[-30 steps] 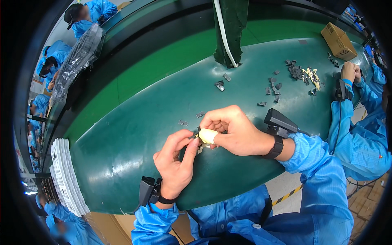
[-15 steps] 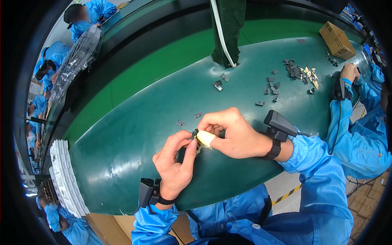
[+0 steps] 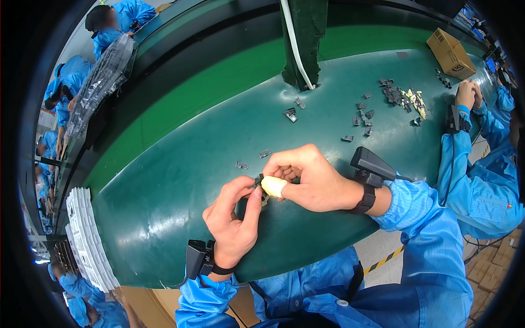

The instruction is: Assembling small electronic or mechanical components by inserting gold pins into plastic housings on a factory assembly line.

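Where the two hands meet near the near edge of the table (image 3: pixel 164 218), a small dark part (image 3: pixel 258 182) sits pinched between them, held just above the green top. Most of it is hidden by fingers, so its shape cannot be told. The left hand (image 3: pixel 232 218) comes up from below with thumb and forefinger closed on the part's left end, the other fingers curled loosely. The right hand (image 3: pixel 306 177) reaches in from the right, fingers bent down over the part and closed on it; one fingertip wears a pale yellow cot (image 3: pixel 272 187) that presses against the part. Each wrist carries a black strap with a black box on it, and both sleeves are blue.

Just far of the hands lie two loose grey pieces (image 3: pixel 252 159) on the table. Farther off, near a dark green post (image 3: pixel 306 38) with a white cable (image 3: pixel 295 44) running down it, rest two more. To the far right a heap of dark and yellowish bits (image 3: pixel 402 98) is spread out, with a cardboard box (image 3: pixel 451 53) beyond it. A co-worker's hands (image 3: pixel 466 94) rest at the right edge by that heap. At the left edge stands a stack of white trays (image 3: pixel 87 240); more people in blue work far left
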Demonstrator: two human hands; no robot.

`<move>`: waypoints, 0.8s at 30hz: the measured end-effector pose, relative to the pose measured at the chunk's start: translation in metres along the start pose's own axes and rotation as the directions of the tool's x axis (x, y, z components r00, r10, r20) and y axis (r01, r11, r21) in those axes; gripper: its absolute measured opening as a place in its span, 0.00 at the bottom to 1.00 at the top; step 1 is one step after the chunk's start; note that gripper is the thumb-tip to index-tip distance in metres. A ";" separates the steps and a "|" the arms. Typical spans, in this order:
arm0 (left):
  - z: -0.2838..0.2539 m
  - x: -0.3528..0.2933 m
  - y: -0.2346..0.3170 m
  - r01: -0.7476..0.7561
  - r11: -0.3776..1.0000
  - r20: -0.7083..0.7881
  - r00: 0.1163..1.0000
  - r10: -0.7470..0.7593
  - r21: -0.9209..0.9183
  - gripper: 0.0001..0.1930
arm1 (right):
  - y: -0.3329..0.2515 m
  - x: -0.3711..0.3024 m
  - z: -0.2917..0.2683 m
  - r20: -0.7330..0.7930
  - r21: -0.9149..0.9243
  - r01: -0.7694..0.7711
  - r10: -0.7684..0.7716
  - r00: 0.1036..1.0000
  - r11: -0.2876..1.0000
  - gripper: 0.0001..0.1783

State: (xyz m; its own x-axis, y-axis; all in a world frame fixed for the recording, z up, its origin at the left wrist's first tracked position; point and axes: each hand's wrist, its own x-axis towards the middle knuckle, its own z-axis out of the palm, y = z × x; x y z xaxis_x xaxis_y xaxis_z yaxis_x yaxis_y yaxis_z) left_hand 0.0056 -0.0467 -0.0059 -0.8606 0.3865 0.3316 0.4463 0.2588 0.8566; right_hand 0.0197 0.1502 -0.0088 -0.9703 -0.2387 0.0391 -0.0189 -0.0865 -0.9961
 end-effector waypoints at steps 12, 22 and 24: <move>-0.002 -0.001 0.001 0.075 0.974 -0.032 0.996 -0.084 -0.213 0.08 | -0.006 0.004 -0.004 0.072 0.284 -0.128 0.112 0.991 0.950 0.06; 0.000 0.000 0.001 0.087 0.965 -0.025 0.995 -0.096 -0.247 0.08 | -0.006 0.005 -0.005 0.106 0.345 -0.153 0.124 0.987 0.926 0.06; -0.001 0.001 0.002 0.097 0.957 -0.023 0.994 -0.108 -0.275 0.07 | -0.005 0.005 -0.005 0.115 0.336 -0.143 0.110 0.987 0.931 0.06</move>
State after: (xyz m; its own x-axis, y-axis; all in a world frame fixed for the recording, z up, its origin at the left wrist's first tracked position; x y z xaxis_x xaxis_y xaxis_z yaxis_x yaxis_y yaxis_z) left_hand 0.0060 -0.0463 -0.0035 -0.9091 0.3356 0.2467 0.2761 0.0420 0.9602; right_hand 0.0142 0.1540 -0.0040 -0.9323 -0.3562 -0.0620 0.2020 -0.3710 -0.9064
